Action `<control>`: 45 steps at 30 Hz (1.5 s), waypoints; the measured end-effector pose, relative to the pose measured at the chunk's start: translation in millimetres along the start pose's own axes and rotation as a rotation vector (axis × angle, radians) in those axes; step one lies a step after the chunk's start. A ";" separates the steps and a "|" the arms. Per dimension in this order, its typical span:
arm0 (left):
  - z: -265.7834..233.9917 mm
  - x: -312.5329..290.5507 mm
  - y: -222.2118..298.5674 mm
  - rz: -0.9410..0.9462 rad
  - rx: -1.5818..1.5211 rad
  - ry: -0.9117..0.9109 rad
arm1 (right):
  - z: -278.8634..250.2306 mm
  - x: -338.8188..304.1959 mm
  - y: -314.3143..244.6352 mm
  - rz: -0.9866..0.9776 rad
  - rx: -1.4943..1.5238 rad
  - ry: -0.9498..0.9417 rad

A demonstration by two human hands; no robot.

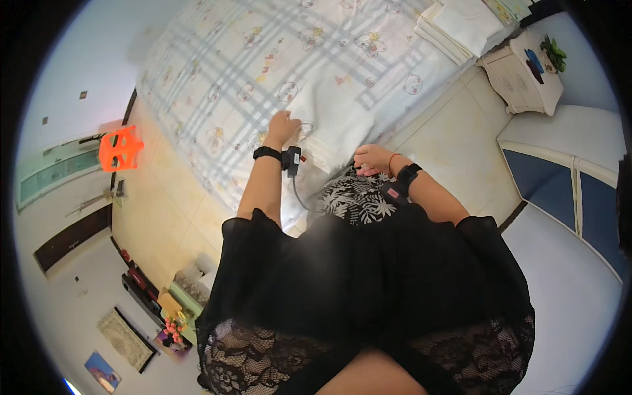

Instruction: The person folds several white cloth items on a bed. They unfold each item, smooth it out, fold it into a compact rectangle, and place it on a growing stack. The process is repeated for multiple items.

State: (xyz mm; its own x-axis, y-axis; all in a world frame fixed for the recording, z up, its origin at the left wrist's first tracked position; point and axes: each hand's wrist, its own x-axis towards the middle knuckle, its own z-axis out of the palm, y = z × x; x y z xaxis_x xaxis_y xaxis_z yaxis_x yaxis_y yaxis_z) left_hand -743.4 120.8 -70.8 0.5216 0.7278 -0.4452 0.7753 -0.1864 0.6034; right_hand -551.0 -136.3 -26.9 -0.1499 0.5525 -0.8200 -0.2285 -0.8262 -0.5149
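A white cloth point(336, 122), partly folded, lies at the near edge of the bed in front of me. At its left side is my left hand point(283, 128), fingers curled closed on the cloth's edge. My right hand point(373, 160) is closed at the cloth's near right corner, just above my black-and-white leaf-print clothing point(359, 197). Its fingertips are partly hidden, but they seem to pinch the cloth. Under the cloth spreads a pale bed sheet point(243, 72) with grey-blue stripes and cartoon animals. Both wrists wear black straps with small devices.
A stack of folded white cloths point(454, 29) rests on the bed's far right corner. Beyond it stands a cream nightstand point(520, 76) with a plant. An orange plastic stool point(122, 149) is on the tiled floor at left. A cabinet with blue panels point(540, 184) stands right.
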 end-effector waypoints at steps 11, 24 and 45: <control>93.5 -19.6 -90.5 -0.240 -0.206 0.291 | -46.4 40.1 10.8 0.150 -0.095 0.282; 57.6 14.0 76.5 -0.392 -0.999 -0.198 | -29.0 88.8 -10.9 -0.454 -0.574 0.343; 163.7 -39.9 -101.3 -0.761 -0.609 0.410 | -237.0 117.9 -30.6 -0.497 -0.770 0.745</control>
State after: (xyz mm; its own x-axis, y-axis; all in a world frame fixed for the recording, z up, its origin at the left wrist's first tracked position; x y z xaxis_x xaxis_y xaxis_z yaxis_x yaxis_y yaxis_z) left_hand -784.4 2.7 -222.5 -0.2751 0.7019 -0.6570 0.4781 0.6927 0.5399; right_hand -333.7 -72.1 -167.1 0.4481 0.8422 -0.2998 0.5753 -0.5283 -0.6245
